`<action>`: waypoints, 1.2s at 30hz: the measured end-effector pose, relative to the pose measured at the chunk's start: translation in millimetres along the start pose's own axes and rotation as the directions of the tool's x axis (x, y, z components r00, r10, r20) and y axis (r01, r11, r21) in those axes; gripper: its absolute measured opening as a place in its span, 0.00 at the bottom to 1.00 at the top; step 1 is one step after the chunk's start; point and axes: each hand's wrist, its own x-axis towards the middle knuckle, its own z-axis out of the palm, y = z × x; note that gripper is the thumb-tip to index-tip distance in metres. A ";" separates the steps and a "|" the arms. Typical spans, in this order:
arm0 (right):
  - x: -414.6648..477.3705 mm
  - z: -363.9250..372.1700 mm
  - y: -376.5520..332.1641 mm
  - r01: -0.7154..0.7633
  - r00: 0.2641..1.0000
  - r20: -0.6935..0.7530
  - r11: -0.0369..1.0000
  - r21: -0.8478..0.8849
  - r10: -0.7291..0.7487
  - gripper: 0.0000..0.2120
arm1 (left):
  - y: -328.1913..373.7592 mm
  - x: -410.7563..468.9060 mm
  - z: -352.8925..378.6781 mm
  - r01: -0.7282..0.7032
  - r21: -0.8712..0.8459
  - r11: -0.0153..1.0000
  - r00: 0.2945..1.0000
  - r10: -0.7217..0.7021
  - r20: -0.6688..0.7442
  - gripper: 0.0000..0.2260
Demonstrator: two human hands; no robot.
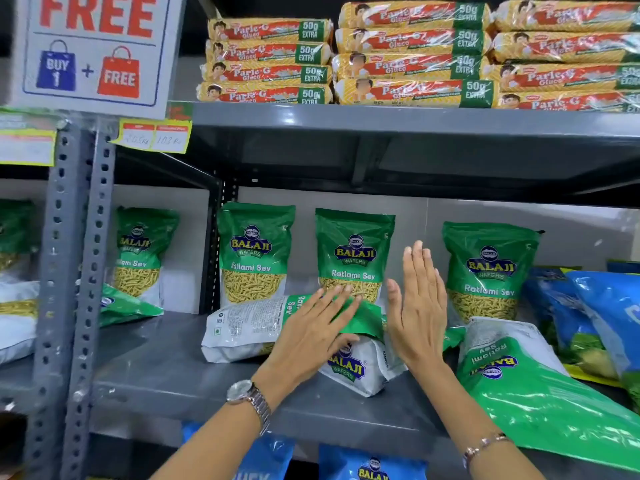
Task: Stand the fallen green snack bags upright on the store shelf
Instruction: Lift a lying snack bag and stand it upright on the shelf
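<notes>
Green snack bags lie toppled at the middle of the grey shelf (166,372), and my left hand (311,330) rests flat on them, fingers spread, gripping nothing. Under that palm one fallen bag (242,329) lies on its side, white back up, and a second fallen bag (360,370) lies just in front, its folded green top beneath my fingers. My right hand (419,306) stands open on edge just beside these, fingers straight and together, touching nothing I can make out.

Bare shelf opens to the left of the pile, up to the perforated upright post (81,271), and along the front lip. To the right, a third fallen bag (533,389) lies upside down, overhanging the front edge.

Behind, three standing bags (353,254) line the back wall with gaps between them; each reads "BALAJI WAFERS Ratlami Sev", with yellow strands showing through a clear window. Blue bags (602,306) crowd the far right. On the upper shelf, stacked biscuit packs (412,53) read "Parle-G Gluco 50g EXTRA". A sign (93,46) says "FREE, BUY 1 + FREE".
</notes>
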 end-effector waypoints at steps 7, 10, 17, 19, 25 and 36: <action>7.4 -4.0 0.8 0.040 0.999 -0.010 0.999 0.023 -0.039 0.31 | -7.8 4.1 5.5 0.039 -0.321 0.946 0.955 -0.129 -0.266 0.16; 19.0 -4.3 -1.0 0.001 1.000 -0.026 0.997 0.081 0.001 0.29 | -27.5 6.8 -7.6 0.129 -0.436 0.891 0.910 -0.281 -0.305 0.14; 47.6 34.7 -27.4 -0.375 0.917 0.280 0.849 0.372 0.283 0.25 | -105.8 21.3 -40.2 0.312 -0.679 0.664 0.665 -0.664 -0.343 0.31; 55.2 52.4 -42.0 -0.516 0.835 0.460 0.721 0.463 0.302 0.24 | -125.6 19.6 -42.2 0.350 -0.784 0.513 0.597 -0.767 -0.236 0.28; 73.6 99.9 -95.6 -0.674 0.698 0.681 0.524 0.520 0.221 0.21 | -176.6 3.2 -27.2 0.467 -0.844 0.264 0.480 -0.877 -0.009 0.20; 74.7 121.8 -116.0 -0.472 0.877 0.400 0.637 0.609 0.268 0.10 | -229.3 0.6 14.0 0.555 -0.827 0.091 0.387 -0.908 0.160 0.21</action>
